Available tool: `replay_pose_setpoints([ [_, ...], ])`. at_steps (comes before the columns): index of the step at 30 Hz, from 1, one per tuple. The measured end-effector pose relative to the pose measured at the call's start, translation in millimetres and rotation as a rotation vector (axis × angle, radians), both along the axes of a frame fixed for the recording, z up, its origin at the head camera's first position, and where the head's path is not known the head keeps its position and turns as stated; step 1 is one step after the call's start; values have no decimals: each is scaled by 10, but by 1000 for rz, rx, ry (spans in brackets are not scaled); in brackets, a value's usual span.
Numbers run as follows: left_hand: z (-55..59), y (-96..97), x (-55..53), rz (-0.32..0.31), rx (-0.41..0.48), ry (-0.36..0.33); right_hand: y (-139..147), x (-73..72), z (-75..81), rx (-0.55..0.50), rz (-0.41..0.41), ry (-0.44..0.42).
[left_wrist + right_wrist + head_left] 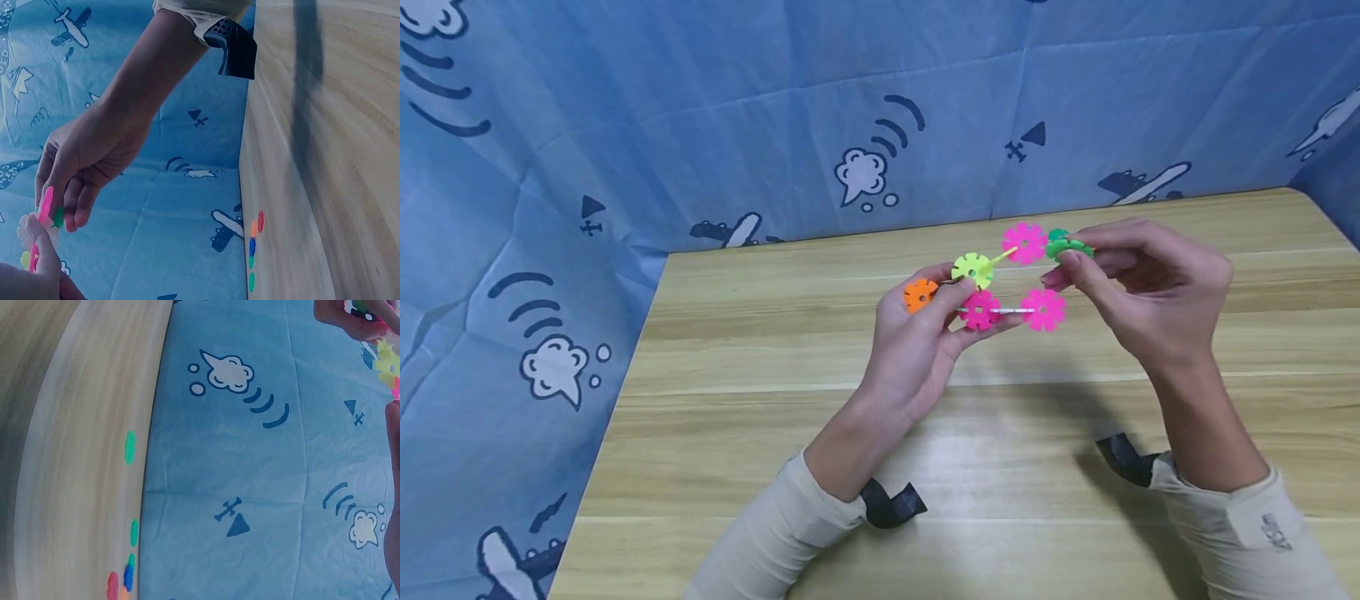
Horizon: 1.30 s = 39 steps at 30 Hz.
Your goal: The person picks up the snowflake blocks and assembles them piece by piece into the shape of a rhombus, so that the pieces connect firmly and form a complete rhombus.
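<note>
Between both hands, held up over the table, is a chain of notched plastic flower discs. My left hand (917, 342) pinches its left part with the thumb on top, around an orange disc (920, 295), a yellow-green disc (973, 270) and a pink disc (980, 310). A white disc (1013, 311), seen edge-on, links that pink one to another pink disc (1044, 310). At the far side, a yellow edge-on disc (1004, 255) leads to a third pink disc (1024, 243). Thumb and fingers of my right hand (1176, 287) pinch a green disc (1070, 248) beside it.
Loose discs lie near an edge of the wooden table (737, 450): a green disc (130, 447), a blue disc (128, 577) and a red disc (112, 585) among them. Blue printed cloth (760, 108) hangs behind and at the left. Black straps (892, 505) stick out from both cuffs.
</note>
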<state>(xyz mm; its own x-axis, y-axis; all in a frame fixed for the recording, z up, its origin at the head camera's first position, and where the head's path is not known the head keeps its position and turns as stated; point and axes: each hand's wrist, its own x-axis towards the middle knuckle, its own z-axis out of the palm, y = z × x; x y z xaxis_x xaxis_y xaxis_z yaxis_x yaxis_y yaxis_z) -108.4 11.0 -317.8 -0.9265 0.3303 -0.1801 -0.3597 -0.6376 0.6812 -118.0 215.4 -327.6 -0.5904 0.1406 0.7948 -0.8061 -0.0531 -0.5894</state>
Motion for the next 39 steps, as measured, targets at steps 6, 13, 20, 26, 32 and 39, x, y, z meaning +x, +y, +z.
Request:
replay_pose_setpoints([
  [6,1,-5,21,-2,-5,1,-47,2,1,-46,12,26],
  [13,7,-7,13,-4,18,35,-69,-6,-11,-48,2,50],
  [20,17,-23,21,-47,-23,55,-61,6,-19,-61,41,52],
  [26,23,-18,38,-102,-32,27,-23,26,-2,-135,124,6],
  [32,4,18,66,-147,20,18,-63,-14,-30,-264,164,-70],
  [39,0,12,68,-171,54,-9,-119,-37,-105,-436,349,-161],
])
